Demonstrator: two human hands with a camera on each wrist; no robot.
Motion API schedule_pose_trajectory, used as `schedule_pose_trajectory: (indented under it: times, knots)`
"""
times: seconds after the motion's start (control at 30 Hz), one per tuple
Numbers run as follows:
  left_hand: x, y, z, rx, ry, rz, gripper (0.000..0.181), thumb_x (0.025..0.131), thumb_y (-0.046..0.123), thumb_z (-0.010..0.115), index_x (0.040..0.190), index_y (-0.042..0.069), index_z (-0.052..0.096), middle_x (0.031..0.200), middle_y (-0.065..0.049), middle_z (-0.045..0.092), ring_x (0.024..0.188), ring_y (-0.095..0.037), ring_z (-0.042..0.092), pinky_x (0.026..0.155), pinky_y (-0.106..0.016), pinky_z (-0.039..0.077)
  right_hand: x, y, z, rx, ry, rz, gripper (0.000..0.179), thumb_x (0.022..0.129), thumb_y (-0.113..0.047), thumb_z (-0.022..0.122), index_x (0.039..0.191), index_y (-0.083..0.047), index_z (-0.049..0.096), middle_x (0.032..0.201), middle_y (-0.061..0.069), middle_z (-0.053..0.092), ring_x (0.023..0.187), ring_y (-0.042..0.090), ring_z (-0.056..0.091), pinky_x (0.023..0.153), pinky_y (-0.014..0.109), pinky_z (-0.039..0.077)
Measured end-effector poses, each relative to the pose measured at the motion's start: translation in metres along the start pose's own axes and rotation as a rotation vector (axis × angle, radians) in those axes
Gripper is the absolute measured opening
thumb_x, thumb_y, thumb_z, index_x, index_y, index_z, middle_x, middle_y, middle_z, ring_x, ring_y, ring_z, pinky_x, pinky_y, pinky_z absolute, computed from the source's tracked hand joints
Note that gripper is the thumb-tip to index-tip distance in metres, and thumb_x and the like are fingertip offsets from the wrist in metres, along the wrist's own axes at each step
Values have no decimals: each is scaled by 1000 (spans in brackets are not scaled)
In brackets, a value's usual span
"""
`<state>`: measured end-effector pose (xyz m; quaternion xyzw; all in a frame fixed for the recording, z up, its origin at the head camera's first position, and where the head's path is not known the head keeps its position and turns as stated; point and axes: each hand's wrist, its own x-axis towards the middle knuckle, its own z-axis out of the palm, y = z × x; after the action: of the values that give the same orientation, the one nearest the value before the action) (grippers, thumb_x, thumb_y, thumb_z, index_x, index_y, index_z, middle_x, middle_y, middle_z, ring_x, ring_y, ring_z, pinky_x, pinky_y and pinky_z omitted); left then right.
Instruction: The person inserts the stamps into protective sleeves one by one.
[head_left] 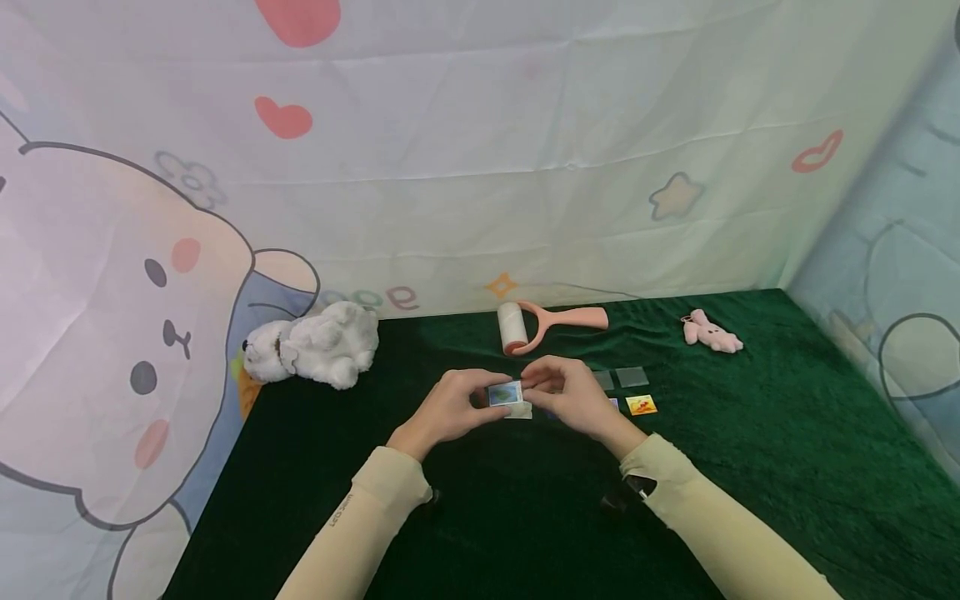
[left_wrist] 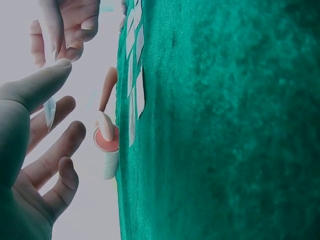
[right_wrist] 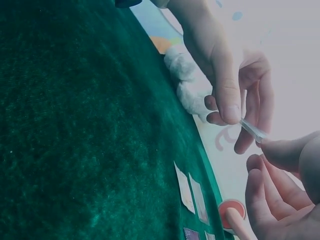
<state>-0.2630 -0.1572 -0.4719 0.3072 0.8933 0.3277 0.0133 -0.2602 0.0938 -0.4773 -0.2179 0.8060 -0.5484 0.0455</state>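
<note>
A small picture card (head_left: 505, 393) with a blue-green image and white border is held up between both hands, over the table. My left hand (head_left: 452, 406) pinches its left side between thumb and fingers. The right hand (head_left: 572, 396) has its thumb and fingertips on the right end. In the right wrist view the card (right_wrist: 253, 131) appears nearly edge-on, spanning from one thumb to the other. The left wrist view shows a clear, shiny edge (left_wrist: 50, 114) beside the left fingers. Below the hands lies a pale card (head_left: 519, 411), partly covered by the held one.
On the green cloth (head_left: 480, 517) lie a yellow-orange card (head_left: 641, 405) and grey, see-through rectangles (head_left: 632, 377), right of the hands. Behind is a pink-handled lint roller (head_left: 513, 327). A white plush dog (head_left: 318, 343) lies at left, a small pink plush (head_left: 712, 332) at right.
</note>
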Motion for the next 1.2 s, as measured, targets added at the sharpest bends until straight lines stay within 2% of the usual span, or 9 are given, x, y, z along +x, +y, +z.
schedule_pose_trajectory:
  times: [0.17,0.43,0.6,0.8,1.03,1.2]
  knots:
    - [-1,1,0,2,-3,-6,45,94,29,82,136,21,70,118,8,73,88,-10,63,73,-29,55,0,1,1,19,-7,9,31,97,-10,76,125,0,67,114,10,75,100,22,73,85,37,59]
    - [-2,3,-1,-27,11,-21,44,93,28,83,135,22,69,119,6,73,90,-8,64,74,-30,56,-2,1,2,37,-12,10,31,99,-15,75,126,-1,67,115,12,75,104,26,73,91,46,59]
    - [-2,4,0,-39,23,-16,35,92,26,84,123,23,67,112,6,72,88,-9,64,75,-31,55,-1,2,3,40,-10,19,32,99,-17,75,126,-1,67,114,12,75,101,26,72,88,44,58]
    - [-1,1,0,-61,22,1,20,93,25,84,108,22,73,104,9,70,86,-11,62,75,-33,56,-1,1,2,27,-8,20,29,99,-16,75,124,-4,68,111,9,75,97,22,73,84,39,59]
    - [-3,-5,1,-157,48,25,20,92,23,84,111,21,76,108,10,72,92,-12,63,84,-43,58,1,6,1,11,6,37,27,102,-17,71,125,-5,68,112,7,75,96,21,73,83,38,60]
    - [-5,-8,1,-208,55,-28,17,98,25,77,114,22,78,109,10,73,94,-13,65,82,-37,58,0,3,-1,22,8,41,21,102,-18,71,121,-10,69,112,7,76,97,21,73,85,42,60]
